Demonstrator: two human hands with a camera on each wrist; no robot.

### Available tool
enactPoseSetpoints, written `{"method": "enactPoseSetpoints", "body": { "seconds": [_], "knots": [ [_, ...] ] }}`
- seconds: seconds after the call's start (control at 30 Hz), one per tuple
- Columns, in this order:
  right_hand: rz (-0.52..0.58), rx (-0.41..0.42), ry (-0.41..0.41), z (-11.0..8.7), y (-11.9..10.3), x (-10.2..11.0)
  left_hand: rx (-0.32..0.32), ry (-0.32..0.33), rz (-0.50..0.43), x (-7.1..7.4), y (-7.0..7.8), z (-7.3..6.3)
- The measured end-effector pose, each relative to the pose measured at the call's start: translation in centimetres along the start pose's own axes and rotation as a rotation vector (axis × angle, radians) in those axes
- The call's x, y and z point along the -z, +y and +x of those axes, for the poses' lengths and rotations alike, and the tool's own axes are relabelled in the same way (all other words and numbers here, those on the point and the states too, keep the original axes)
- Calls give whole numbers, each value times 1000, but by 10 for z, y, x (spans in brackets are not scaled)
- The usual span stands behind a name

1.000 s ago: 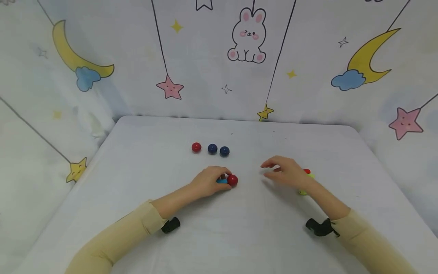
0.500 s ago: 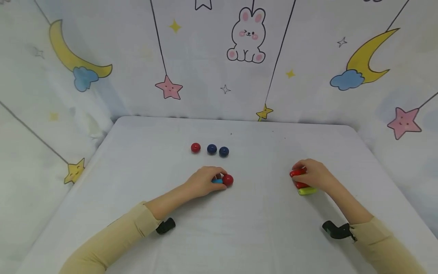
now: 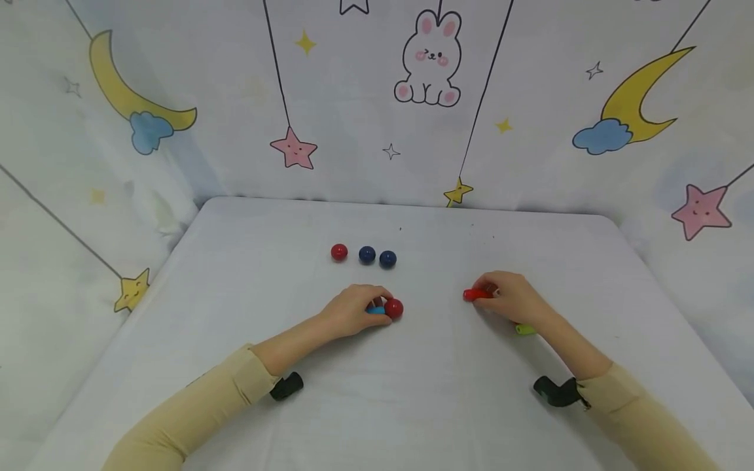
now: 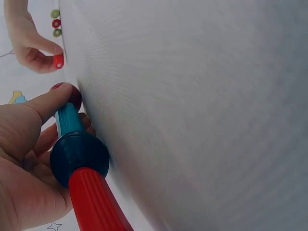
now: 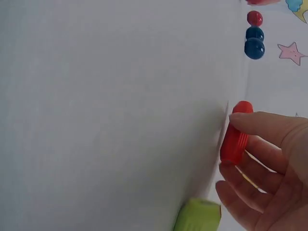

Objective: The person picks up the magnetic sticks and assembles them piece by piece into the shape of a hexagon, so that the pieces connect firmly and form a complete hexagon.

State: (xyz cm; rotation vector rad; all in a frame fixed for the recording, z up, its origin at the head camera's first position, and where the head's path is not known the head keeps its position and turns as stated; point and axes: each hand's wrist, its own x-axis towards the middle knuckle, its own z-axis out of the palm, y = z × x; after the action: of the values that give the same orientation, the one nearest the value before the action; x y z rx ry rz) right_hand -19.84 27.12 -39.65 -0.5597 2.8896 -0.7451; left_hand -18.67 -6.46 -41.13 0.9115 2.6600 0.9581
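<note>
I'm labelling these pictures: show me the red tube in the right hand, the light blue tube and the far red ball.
Red tube point(image 5: 235, 143), right wrist view, its side.
Light blue tube point(image 4: 70, 119), left wrist view, its side.
Far red ball point(image 3: 339, 252), head view, middle.

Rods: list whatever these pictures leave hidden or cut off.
Left wrist view: nearest red rod, its end cut off by the bottom edge.
Right wrist view: green rod, its rest cut off by the bottom edge.
Head view: light-blue rod, partly hidden by the left hand.

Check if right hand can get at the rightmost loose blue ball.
Likely yes: nothing visible lies between the right hand and the blue ball, though the held red tube probably needs setting down first.
</note>
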Motion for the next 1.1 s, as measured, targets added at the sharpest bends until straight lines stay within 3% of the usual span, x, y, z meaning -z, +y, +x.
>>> {"method": "enactPoseSetpoints", "body": {
  "seconds": [0.2,0.6,0.93,1.1],
  "knots": [
    [54,86,-44,10,-20,-12,-4,7,-2,-1,-1,0],
    [115,137,-135,22,-53,-36,6,4,-14,-1,1,-2],
    [112,157,-161,31,-78,-48,-10,13,-12,0,-1,-3],
    [119,203,-141,35,-83,-52,2,23,51,-1,0,-2]
  ]
}}
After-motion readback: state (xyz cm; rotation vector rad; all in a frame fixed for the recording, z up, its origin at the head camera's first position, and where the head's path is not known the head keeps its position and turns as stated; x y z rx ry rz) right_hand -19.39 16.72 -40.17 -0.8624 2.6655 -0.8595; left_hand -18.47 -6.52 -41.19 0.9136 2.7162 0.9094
